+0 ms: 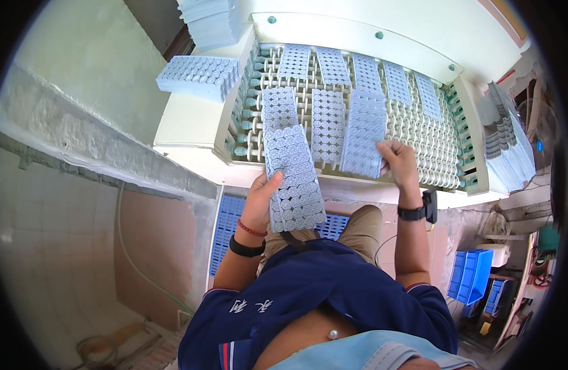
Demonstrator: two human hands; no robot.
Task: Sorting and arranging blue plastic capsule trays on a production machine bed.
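My left hand (258, 196) is closed around the left edge of a stack of pale blue panels (295, 179), each a sheet of joined round discs like circuit-board panels. The thumb lies on top, and the stack's far end overlaps another panel (279, 103) on the rollers. At the right, my right hand (400, 161) pinches the near right corner of a blurred blue panel (363, 132), which rests over the roller conveyor (423, 151). Between the two hands lies a flat panel (328, 123). A row of similar panels (366, 73) sits farther back on the rollers.
On the white machine's left ledge rests a stack of panels (197, 75), with a taller stack (211, 23) behind it. More panels (507, 139) lean at the right end. Blue bins (469, 274) stand low at the right. A concrete ledge (99, 139) runs along the left.
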